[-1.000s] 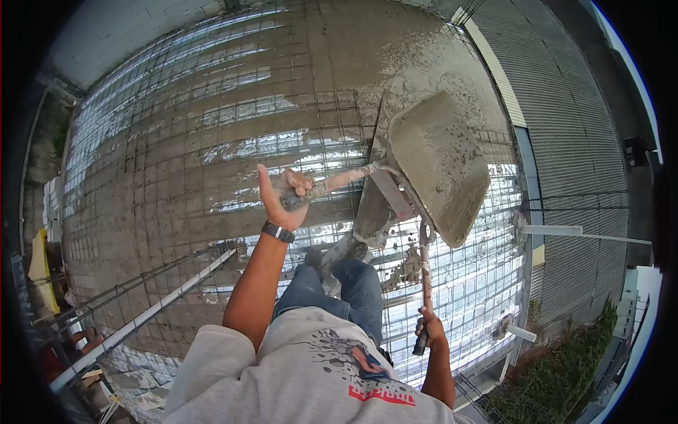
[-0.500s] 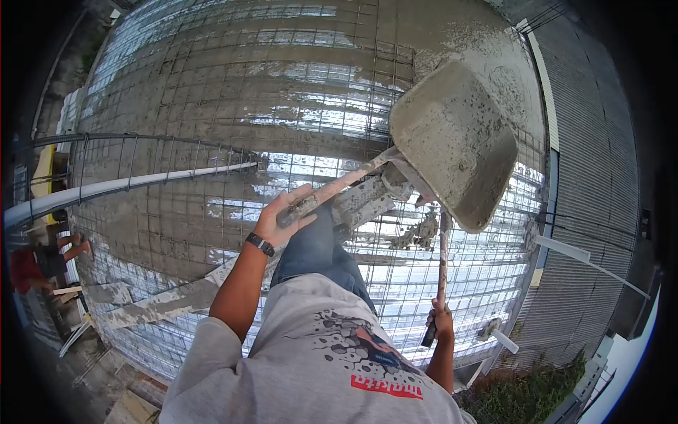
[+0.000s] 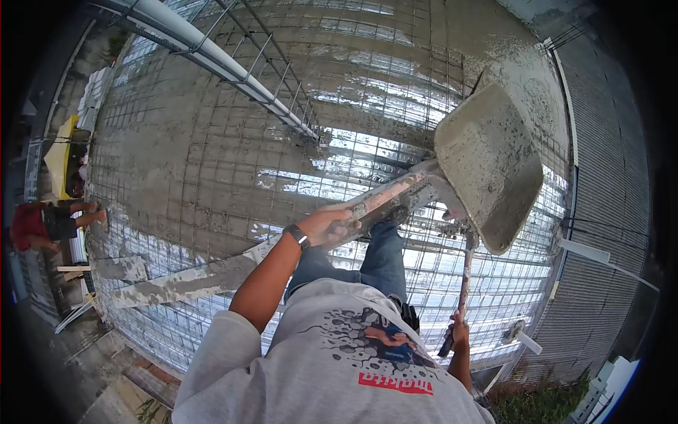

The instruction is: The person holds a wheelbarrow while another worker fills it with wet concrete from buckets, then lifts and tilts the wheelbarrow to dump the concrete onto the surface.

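A concrete-smeared wheelbarrow (image 3: 489, 169) stands tilted at right of centre, its tray coated in wet grey residue. My left hand (image 3: 329, 226), with a dark watch on the wrist, is closed around the end of one handle (image 3: 385, 196). Lower right, my right hand (image 3: 460, 333) grips the other handle (image 3: 467, 279) near its black end. Below the tray, my jeans-clad legs are over a splattered board (image 3: 198, 281) that crosses the steel mesh (image 3: 240, 159).
Wet concrete (image 3: 152, 152) covers much of the mesh at left and top. A rebar cage with a white pipe (image 3: 233, 67) juts in from the upper left. Another person (image 3: 44, 225) in red is at the far left. A corrugated roof (image 3: 607, 177) borders the right side.
The wheelbarrow has shifted right in view. My left hand, first spread at the handle's end, has closed around it. The white pipe and rebar have swung upward across the view.
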